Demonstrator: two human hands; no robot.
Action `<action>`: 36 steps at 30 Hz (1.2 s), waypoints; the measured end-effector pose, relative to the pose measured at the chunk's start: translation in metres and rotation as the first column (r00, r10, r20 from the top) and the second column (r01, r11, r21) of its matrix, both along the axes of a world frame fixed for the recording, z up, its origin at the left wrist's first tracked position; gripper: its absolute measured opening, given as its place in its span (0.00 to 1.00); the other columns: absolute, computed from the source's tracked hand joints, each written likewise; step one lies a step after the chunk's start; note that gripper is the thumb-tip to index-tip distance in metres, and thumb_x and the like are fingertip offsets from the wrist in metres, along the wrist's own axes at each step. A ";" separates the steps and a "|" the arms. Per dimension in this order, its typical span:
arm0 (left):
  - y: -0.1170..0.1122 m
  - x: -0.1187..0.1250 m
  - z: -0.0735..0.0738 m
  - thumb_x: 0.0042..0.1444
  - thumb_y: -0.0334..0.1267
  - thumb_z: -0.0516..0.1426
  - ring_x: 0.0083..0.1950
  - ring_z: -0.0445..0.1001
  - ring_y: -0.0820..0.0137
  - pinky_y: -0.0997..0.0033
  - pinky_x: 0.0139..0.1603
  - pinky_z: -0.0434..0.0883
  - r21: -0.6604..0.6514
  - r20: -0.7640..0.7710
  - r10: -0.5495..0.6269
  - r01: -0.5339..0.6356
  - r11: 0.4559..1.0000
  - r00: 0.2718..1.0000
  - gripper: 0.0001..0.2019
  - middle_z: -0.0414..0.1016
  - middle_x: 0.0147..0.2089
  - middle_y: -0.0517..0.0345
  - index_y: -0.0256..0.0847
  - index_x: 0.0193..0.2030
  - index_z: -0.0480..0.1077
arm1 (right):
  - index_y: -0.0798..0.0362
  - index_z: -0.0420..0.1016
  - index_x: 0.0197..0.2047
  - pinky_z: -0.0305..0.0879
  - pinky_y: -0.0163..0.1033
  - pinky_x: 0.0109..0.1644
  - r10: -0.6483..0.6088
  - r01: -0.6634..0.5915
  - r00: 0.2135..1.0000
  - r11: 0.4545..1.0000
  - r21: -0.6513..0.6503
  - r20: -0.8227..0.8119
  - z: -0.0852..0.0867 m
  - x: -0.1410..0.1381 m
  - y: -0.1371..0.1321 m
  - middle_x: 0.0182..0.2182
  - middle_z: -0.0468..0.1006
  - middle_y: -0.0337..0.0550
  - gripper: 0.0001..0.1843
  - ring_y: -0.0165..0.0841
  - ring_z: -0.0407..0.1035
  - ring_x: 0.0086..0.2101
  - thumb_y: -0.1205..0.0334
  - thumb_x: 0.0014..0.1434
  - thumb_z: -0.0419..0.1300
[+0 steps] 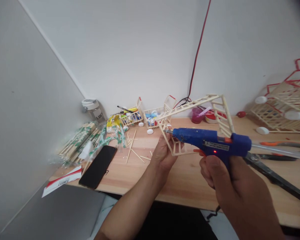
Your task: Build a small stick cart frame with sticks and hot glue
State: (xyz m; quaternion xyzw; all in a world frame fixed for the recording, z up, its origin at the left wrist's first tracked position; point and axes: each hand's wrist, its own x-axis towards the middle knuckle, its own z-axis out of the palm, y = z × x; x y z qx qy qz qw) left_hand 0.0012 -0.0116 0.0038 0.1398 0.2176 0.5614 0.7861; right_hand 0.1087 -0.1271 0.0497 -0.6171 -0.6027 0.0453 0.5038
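Over the wooden bench (187,186), the left hand (162,155) closes its fingers on the lower corner of a light, brittle frame of pale wooden sticks (190,107), best held there, while the right hand (227,181) wraps shut around a blue plastic glue gun (207,139).

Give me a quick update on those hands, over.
Left hand gripping wooden stick frame. Right hand aiming blue glue gun at it. Smartphone off left.
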 end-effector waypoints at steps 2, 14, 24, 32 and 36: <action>0.000 0.000 0.000 0.54 0.32 0.65 0.36 0.73 0.73 0.70 0.49 0.68 -0.002 0.007 -0.004 0.004 1.000 1.000 0.07 0.75 0.34 0.62 0.40 0.37 0.72 | 0.47 0.68 0.29 0.56 0.36 0.14 0.006 -0.006 1.000 1.000 0.007 0.015 0.000 -0.001 0.001 0.13 0.68 0.32 0.19 0.33 0.63 0.12 0.45 0.65 0.49; 0.002 0.000 0.002 0.61 0.29 0.58 0.34 0.74 0.75 0.73 0.45 0.70 0.023 0.052 0.009 -0.010 1.000 0.999 0.03 0.75 0.32 0.60 0.37 0.36 0.72 | 0.48 0.68 0.30 0.56 0.36 0.14 -0.013 0.012 0.999 0.999 0.037 0.037 -0.002 0.000 -0.001 0.13 0.69 0.33 0.19 0.33 0.63 0.12 0.45 0.65 0.50; 0.002 0.000 0.002 0.62 0.29 0.58 0.33 0.75 0.75 0.73 0.44 0.71 0.027 0.055 0.013 -0.015 1.000 0.998 0.04 0.76 0.32 0.59 0.37 0.36 0.73 | 0.48 0.68 0.30 0.56 0.36 0.15 -0.007 0.006 0.999 0.999 0.033 0.042 -0.001 0.002 -0.001 0.13 0.70 0.34 0.18 0.33 0.64 0.12 0.46 0.65 0.50; 0.003 -0.001 0.001 0.59 0.32 0.62 0.34 0.75 0.74 0.70 0.48 0.70 0.054 0.017 0.002 -0.003 0.999 1.000 0.01 0.76 0.32 0.60 0.38 0.38 0.74 | 0.48 0.69 0.29 0.56 0.36 0.15 -0.015 0.016 1.000 1.000 -0.010 0.024 0.003 0.004 -0.002 0.14 0.71 0.36 0.18 0.35 0.65 0.13 0.46 0.64 0.50; 0.003 -0.002 0.003 0.60 0.30 0.61 0.34 0.74 0.75 0.73 0.45 0.69 0.023 0.018 0.039 -0.039 0.999 0.999 0.01 0.75 0.31 0.61 0.39 0.38 0.74 | 0.49 0.69 0.30 0.56 0.36 0.17 0.010 -0.011 1.000 0.998 -0.059 -0.016 0.001 0.005 -0.003 0.15 0.71 0.37 0.21 0.34 0.64 0.14 0.42 0.63 0.50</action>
